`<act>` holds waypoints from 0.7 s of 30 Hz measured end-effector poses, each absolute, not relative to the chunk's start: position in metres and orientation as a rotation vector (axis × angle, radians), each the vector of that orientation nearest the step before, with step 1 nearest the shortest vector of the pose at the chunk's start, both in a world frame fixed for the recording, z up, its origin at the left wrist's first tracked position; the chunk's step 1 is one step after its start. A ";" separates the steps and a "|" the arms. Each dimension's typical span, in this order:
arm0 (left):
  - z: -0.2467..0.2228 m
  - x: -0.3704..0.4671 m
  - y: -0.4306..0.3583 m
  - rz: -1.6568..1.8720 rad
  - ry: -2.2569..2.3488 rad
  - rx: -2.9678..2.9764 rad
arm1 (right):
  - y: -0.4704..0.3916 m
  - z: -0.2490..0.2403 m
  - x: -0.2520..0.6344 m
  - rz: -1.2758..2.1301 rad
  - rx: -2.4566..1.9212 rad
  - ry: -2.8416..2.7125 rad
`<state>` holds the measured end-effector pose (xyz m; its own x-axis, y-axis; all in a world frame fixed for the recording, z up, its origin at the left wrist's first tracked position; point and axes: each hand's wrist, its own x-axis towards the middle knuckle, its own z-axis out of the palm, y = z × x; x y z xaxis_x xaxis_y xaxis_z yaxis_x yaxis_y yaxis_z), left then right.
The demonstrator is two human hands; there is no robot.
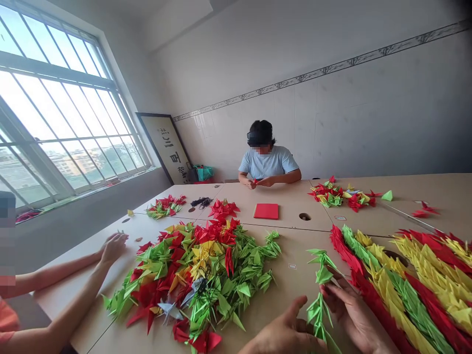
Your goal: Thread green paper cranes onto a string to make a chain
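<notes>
A strand of green paper cranes (319, 295) runs between my hands at the near table edge. My left hand (283, 333) grips its lower part, thumb raised. My right hand (350, 312) pinches the strand from the right, fingers spread along it. A big heap of loose green, red and yellow paper cranes (199, 275) lies just left of my hands. To the right, long strung rows of cranes (401, 285) in red, green and yellow stretch across the table (287, 280).
A person across the table folds red paper, with a red paper stack (266, 211) before them. Another person's arms (73, 280) reach in from the left. Smaller crane piles (342, 194) sit further back. A window fills the left wall.
</notes>
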<state>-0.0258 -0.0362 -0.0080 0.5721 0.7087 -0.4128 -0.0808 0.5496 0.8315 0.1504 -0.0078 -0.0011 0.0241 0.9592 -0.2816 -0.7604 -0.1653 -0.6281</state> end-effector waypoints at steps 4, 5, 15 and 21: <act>0.007 -0.038 -0.050 0.661 0.949 0.789 | -0.010 0.001 0.149 1.567 -0.789 -0.357; 0.011 -0.040 -0.052 0.681 0.975 0.813 | -0.011 0.001 0.149 1.567 -0.791 -0.362; 0.058 -0.077 -0.064 0.475 1.247 1.510 | -0.014 0.003 0.151 1.588 -0.765 -0.393; 0.064 -0.067 -0.059 0.442 1.251 1.848 | -0.016 0.006 0.150 1.659 -0.737 -0.375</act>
<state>-0.0666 -0.0594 0.0644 0.4395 0.8840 -0.1596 0.5880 -0.1488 0.7950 0.1499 -0.0163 0.0060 -0.0766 0.9623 -0.2608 -0.7563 -0.2266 -0.6138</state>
